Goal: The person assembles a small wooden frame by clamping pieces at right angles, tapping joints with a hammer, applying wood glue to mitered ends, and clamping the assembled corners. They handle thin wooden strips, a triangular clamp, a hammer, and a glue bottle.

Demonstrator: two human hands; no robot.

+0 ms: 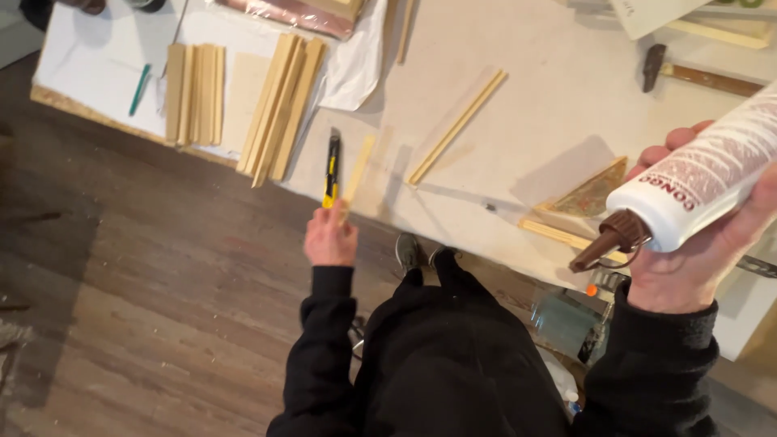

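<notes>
While my right hand (696,243) grips the white glue bottle (700,178) with its brown nozzle (607,243) tilted down past the worktop (550,89) edge, I judge a drop may fall on the floor or on the thin wooden strip (566,236) below it. My left hand (330,235) closes around a slim wooden stick (356,174), touching the yellow utility knife (332,171) at the edge. I fear one nudge could push the knife off, toward my shoes (421,252).

A single head-worn camera looks steeply down, close over the worktable (518,105) edge, apparently tilted sideways.
</notes>
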